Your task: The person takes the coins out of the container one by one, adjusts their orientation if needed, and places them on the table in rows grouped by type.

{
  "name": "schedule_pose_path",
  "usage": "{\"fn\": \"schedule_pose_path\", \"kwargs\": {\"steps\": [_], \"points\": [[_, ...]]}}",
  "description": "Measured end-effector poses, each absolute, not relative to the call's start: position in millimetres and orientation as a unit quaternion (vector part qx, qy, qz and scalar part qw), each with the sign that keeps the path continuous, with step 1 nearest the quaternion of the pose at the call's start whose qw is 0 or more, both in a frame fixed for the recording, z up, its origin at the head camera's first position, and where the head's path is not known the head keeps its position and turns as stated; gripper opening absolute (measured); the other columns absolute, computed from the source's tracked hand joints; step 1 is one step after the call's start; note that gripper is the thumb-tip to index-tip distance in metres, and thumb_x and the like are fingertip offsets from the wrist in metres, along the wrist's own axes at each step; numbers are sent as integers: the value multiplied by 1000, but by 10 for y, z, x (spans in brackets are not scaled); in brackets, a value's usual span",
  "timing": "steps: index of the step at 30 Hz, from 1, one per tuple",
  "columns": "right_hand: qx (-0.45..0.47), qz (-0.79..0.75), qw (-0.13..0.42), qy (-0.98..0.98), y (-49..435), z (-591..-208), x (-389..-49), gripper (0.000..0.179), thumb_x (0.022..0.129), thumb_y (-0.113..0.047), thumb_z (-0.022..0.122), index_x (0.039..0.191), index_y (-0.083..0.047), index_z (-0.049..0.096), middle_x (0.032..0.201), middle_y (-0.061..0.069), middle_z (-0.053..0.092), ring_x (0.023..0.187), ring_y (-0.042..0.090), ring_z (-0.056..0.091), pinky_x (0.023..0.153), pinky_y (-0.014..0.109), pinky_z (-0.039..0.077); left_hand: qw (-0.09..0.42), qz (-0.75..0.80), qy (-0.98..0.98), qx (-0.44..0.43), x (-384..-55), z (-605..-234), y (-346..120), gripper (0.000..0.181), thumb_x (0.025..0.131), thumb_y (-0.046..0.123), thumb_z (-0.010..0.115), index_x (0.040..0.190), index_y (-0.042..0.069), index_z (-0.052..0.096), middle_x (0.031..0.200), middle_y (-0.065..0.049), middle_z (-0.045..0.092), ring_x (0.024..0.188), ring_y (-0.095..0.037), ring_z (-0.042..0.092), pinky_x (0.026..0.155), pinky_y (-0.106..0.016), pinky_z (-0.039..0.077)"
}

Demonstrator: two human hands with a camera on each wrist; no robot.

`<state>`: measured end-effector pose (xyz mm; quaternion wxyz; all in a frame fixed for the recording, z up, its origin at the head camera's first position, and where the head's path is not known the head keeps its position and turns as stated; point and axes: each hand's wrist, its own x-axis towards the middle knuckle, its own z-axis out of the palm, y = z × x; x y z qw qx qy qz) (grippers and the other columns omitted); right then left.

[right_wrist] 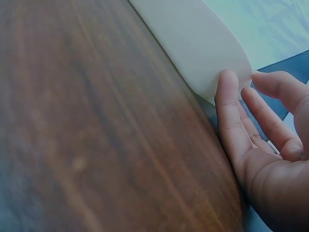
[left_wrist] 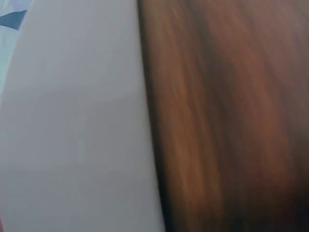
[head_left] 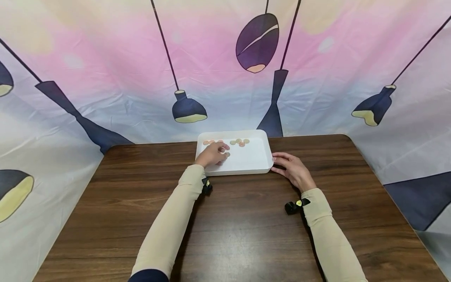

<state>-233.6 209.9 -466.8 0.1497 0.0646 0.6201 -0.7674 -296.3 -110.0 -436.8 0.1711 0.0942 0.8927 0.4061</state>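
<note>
A shallow white tray (head_left: 248, 160) lies at the far side of the table, with small round coin-like discs in it. My left hand (head_left: 210, 154) reaches over its left part, fingers bent down and thumb apart from the index finger. A dull greenish disc (head_left: 228, 154) shows right at the thumb tip. Pinkish discs (head_left: 206, 143) lie just beyond that hand. Farther right is a group of greenish discs (head_left: 233, 143) with one pinkish disc (head_left: 242, 145) among them. My right hand (head_left: 291, 169) touches the tray's near right corner, its thumb (right_wrist: 227, 101) against the outer wall.
The brown wooden table (head_left: 232, 227) stretches from the tray toward me. Behind its far edge hangs a cloth backdrop (head_left: 134, 78) printed with lamps. In the left wrist view, only the tray's outer wall (left_wrist: 77, 125) and wood grain fill the picture.
</note>
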Motion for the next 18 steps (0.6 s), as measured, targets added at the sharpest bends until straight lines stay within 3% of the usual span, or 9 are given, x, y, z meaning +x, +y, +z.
{"fn": "schedule_pose_path", "kwargs": {"steps": [7,11,18], "points": [[65,-769,152,618,2081,-4689,-2338,42,105,-11,68,144,2,56,128,7,61,106,15,69,97,30,62,133,350,917,134,-2952,-4386,-1165,28,107,11,64,132,7,74,132,-14,69,119,-30,63,101,-41,56],[64,-769,148,618,2091,-4681,-2343,41,105,-11,68,142,1,57,127,6,61,106,15,69,97,30,62,128,351,916,142,-2969,-4385,-1156,27,107,7,62,131,6,75,128,-13,71,119,-32,64,102,-43,57],[67,-767,150,621,2121,-4676,-2348,44,106,-12,67,145,3,54,130,7,59,106,15,69,97,29,62,117,355,917,139,-2991,-4407,-1093,21,104,11,68,123,8,77,120,-12,67,113,-29,62,101,-43,54]]}}
